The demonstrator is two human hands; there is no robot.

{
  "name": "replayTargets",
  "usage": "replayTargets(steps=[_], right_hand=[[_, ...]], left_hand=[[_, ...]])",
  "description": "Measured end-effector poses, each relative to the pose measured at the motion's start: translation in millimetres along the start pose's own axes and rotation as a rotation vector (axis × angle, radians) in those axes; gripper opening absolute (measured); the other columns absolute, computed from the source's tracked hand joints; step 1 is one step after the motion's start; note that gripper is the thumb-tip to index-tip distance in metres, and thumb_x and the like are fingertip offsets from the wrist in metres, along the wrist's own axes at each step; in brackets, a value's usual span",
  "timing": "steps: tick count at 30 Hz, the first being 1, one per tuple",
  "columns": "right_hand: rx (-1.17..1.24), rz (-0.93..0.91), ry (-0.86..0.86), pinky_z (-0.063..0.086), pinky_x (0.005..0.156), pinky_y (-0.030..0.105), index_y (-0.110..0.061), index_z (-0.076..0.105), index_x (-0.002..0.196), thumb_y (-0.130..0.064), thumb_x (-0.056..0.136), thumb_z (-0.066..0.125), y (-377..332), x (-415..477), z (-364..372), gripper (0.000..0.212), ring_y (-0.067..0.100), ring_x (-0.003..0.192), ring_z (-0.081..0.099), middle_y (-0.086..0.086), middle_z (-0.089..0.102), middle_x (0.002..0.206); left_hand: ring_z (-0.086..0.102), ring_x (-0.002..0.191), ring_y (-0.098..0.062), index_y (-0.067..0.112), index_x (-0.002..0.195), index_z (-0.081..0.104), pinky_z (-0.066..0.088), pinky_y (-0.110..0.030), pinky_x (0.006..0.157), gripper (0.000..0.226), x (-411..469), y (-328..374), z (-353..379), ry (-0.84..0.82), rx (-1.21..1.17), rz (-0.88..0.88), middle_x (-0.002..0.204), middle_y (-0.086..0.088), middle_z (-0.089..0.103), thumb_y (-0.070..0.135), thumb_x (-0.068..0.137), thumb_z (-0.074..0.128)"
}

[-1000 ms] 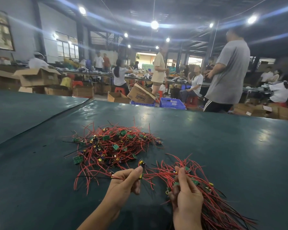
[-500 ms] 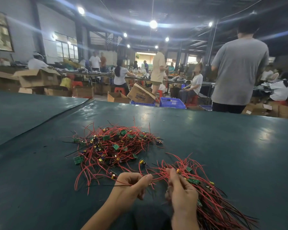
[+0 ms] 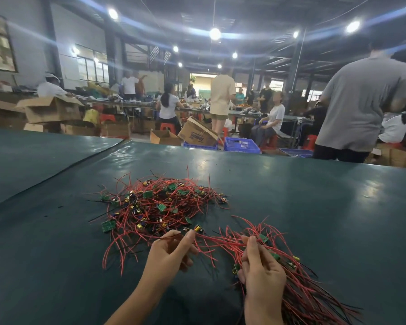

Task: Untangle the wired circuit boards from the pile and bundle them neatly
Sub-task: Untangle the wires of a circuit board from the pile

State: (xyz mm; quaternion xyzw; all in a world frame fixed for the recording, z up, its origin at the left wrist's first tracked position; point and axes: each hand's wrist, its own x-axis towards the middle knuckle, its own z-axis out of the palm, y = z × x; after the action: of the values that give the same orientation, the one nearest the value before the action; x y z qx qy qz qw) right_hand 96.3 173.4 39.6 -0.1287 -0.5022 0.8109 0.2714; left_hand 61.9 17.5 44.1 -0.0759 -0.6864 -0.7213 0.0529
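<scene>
A tangled pile [image 3: 159,205] of small green circuit boards with red and black wires lies on the dark green table [image 3: 291,207] ahead of me. My left hand [image 3: 171,254] pinches a red wire at the pile's near edge, just below a small board [image 3: 198,228]. My right hand [image 3: 260,270] grips a bundle [image 3: 300,292] of wired boards whose wires fan out to the lower right. Red wires stretch between the two hands.
A seam in the table cover [image 3: 56,174] runs diagonally at the left. Beyond the far edge stand cardboard boxes [image 3: 197,134], a blue crate [image 3: 240,145] and several people, one in a grey shirt [image 3: 361,102] close at the right.
My left hand has lifted slightly and pulled a wire from the pile toward the bundle. The person in the grey shirt has stepped farther right.
</scene>
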Motion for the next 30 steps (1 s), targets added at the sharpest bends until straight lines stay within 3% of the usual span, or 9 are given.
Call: replayTargets(steps=[3,6,11,14,18,21,24,27,30], right_hand=[[0.005,0.008,-0.044,0.024,0.035,0.017,-0.013,0.078,0.075,-0.02,0.089,0.062,-1.3,-2.8,1.4,0.021,0.003,0.037,0.029,-0.002,0.048,0.049],[0.052,0.015,-0.098,0.024,0.035,0.019,-0.009,0.075,0.069,-0.029,0.082,0.063,-4.8,-4.5,0.6,0.027,0.006,0.037,0.031,0.002,0.05,0.052],[0.17,0.082,-0.21,0.028,0.035,0.021,-0.005,0.075,0.073,-0.063,0.075,0.047,-4.4,-7.2,0.1,0.064,0.009,0.037,0.034,0.004,0.051,0.055],[-0.003,0.08,-0.29,0.028,0.036,0.021,-0.008,0.076,0.075,-0.062,0.075,0.046,-0.9,-10.6,2.6,0.062,0.009,0.038,0.035,0.001,0.051,0.054],[-0.284,0.033,-0.419,0.03,0.043,0.02,-0.017,0.077,0.073,-0.05,0.079,0.054,4.7,-20.1,9.2,0.041,0.009,0.043,0.037,-0.001,0.047,0.051],[-0.337,0.031,-0.461,0.037,0.052,0.02,-0.02,0.075,0.061,-0.037,0.084,0.06,9.5,-23.4,12.9,0.032,0.008,0.049,0.046,-0.002,0.052,0.049],[-0.34,0.044,-0.41,0.04,0.053,0.022,-0.015,0.076,0.064,-0.025,0.088,0.063,12.7,-22.0,13.7,0.029,0.009,0.052,0.05,-0.001,0.059,0.052],[-0.307,0.089,-0.329,0.045,0.055,0.026,-0.022,0.08,0.07,-0.023,0.09,0.064,14.1,-20.0,12.5,0.025,0.016,0.054,0.059,0.002,0.066,0.055],[-0.227,0.141,-0.217,0.051,0.065,0.033,-0.02,0.08,0.075,-0.023,0.089,0.065,15.2,-16.1,11.7,0.021,0.028,0.061,0.064,0.01,0.071,0.066]], left_hand=[[0.062,0.055,-0.017,0.009,0.091,0.066,0.051,-0.026,0.05,0.041,1.0,-2.9,0.6,0.028,0.002,-0.018,0.081,-0.005,0.074,0.046,0.077,0.058],[0.061,0.053,-0.015,0.009,0.086,0.069,0.05,-0.024,0.048,0.034,2.7,-3.2,-0.2,0.046,-0.188,-0.13,0.084,-0.008,0.075,0.04,0.074,0.063],[0.053,0.044,-0.013,0.009,0.085,0.071,0.049,-0.022,0.042,0.032,8.6,2.3,-5.9,0.056,-0.654,-0.328,0.059,-0.007,0.058,0.037,0.069,0.069],[0.043,0.04,-0.01,0.004,0.1,0.066,0.044,-0.023,0.038,0.045,7.7,2.6,-4.2,-0.057,-0.755,-0.375,0.056,-0.001,0.05,0.041,0.075,0.061],[0.035,0.035,-0.01,-0.001,0.109,0.067,0.034,-0.022,0.038,0.045,11.8,1.1,10.6,-0.195,-0.512,-0.466,0.049,0.001,0.036,0.036,0.089,0.052],[0.052,0.045,-0.006,0.0,0.127,0.057,0.042,-0.016,0.049,0.041,8.4,1.4,13.7,-0.291,-0.106,-0.423,0.067,-0.003,0.053,0.025,0.096,0.05],[0.046,0.038,-0.006,0.013,0.124,0.056,0.04,-0.017,0.044,0.033,0.9,0.7,15.6,-0.401,-0.197,-0.433,0.059,-0.002,0.059,0.019,0.092,0.053],[0.045,0.031,-0.004,0.011,0.125,0.058,0.037,-0.011,0.038,0.03,-3.8,-4.1,15.1,-0.414,-0.259,-0.386,0.048,0.001,0.059,0.015,0.101,0.04],[0.05,0.04,-0.011,0.005,0.115,0.061,0.041,-0.019,0.037,0.023,-9.8,1.8,16.2,-0.394,-0.296,-0.447,0.055,-0.008,0.058,0.006,0.095,0.048]])
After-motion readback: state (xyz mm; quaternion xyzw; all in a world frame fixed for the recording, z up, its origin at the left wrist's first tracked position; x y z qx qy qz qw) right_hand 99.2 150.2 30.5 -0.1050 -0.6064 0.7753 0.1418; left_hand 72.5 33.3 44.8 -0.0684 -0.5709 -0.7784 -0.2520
